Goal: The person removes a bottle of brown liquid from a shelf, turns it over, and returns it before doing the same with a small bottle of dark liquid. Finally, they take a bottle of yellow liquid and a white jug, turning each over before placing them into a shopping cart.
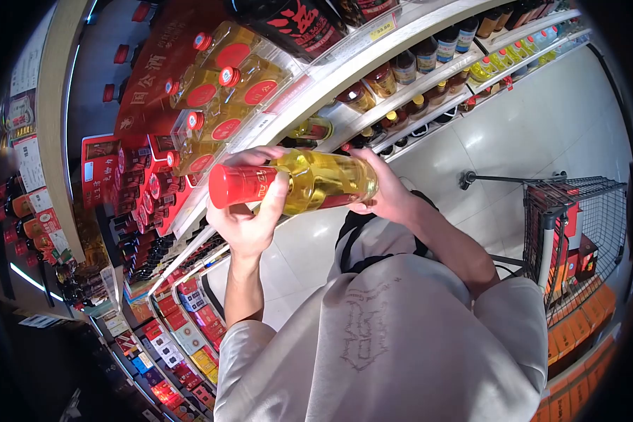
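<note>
Fingers of my left hand (pixel 250 221) wrap the neck of a red-capped bottle (pixel 316 181), and my right hand (pixel 385 191) cups its base. It lies sideways just before the shelf (pixel 344 67), probably not touching it.

Red-capped golden bottles (pixel 221 81) crowd the top shelf (pixel 344 65), red boxes (pixel 179 320) line the lower ones, and a wire trolley (pixel 601 204) at right carries what look like red cartons (pixel 577 264).
</note>
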